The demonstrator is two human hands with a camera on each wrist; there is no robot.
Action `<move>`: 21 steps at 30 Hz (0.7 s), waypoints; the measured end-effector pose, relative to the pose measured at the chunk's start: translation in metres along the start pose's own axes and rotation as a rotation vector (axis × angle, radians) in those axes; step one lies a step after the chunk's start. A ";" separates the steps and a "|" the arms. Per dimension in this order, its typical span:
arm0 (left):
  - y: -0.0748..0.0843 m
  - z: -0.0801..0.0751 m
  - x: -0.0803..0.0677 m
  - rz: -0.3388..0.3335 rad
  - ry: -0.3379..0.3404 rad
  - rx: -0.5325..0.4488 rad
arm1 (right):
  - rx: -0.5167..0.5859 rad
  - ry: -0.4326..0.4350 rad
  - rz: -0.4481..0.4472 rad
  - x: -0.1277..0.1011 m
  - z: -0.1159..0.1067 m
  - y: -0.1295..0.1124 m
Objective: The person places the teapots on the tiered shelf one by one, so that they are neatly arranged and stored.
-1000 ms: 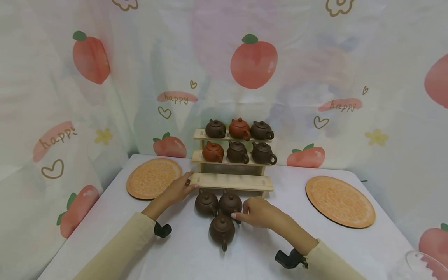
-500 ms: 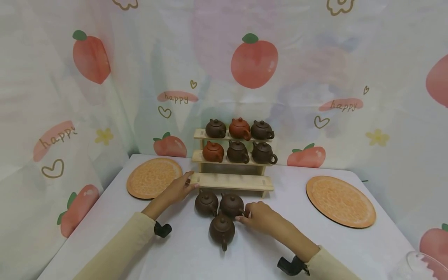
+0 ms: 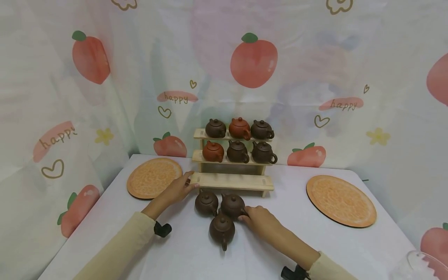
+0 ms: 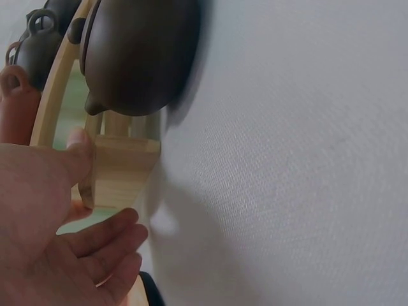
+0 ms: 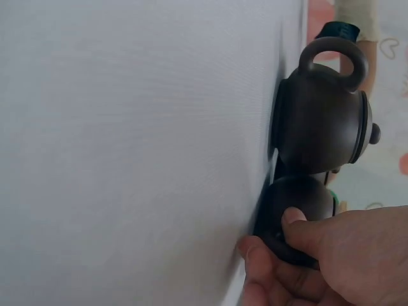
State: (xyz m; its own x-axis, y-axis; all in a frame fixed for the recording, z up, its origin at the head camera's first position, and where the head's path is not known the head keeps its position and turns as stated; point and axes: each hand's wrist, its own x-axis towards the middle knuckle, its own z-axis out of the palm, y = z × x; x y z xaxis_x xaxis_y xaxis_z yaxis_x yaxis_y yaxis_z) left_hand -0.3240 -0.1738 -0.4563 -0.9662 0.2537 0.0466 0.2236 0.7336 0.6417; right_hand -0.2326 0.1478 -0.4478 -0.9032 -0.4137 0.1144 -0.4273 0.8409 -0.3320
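My left hand [image 3: 176,189] holds the left end of the lowest board of a wooden three-step rack [image 3: 232,181]. In the left wrist view its thumb lies over the board, the other fingers spread below. My right hand [image 3: 264,223] pinches the handle of a dark brown teapot [image 3: 232,205] standing before the rack; the right wrist view has the thumb [image 5: 294,215] on that handle. Beside it stand a second dark teapot [image 3: 206,203] at left and a third [image 3: 222,231] in front, all upright and close together.
Dark and reddish teapots fill the upper two steps, including a red one [image 3: 213,151]. Round orange mats lie at left [image 3: 154,179] and right [image 3: 341,200] on the white table [image 3: 175,252]. A clear container [image 3: 414,266] is at the lower right corner.
My right hand has shifted slightly right and down and now holds the handle. The right rear teapot has turned, its handle swinging rightward. The left hand has stayed put.
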 end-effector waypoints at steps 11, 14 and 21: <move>0.000 0.000 0.001 -0.002 0.004 -0.001 | 0.005 0.003 0.009 -0.019 -0.010 0.021; -0.001 0.001 0.001 -0.009 0.000 0.003 | 0.012 0.007 -0.015 -0.024 -0.013 0.028; -0.001 0.002 0.001 -0.020 -0.002 0.006 | 0.067 0.024 -0.083 -0.034 -0.018 0.046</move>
State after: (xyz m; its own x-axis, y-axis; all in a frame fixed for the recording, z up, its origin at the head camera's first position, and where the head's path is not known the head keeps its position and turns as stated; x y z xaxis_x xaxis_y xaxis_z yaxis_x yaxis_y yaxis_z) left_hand -0.3246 -0.1730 -0.4584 -0.9702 0.2402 0.0323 0.2050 0.7423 0.6380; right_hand -0.2222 0.2068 -0.4499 -0.8660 -0.4716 0.1665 -0.4975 0.7786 -0.3825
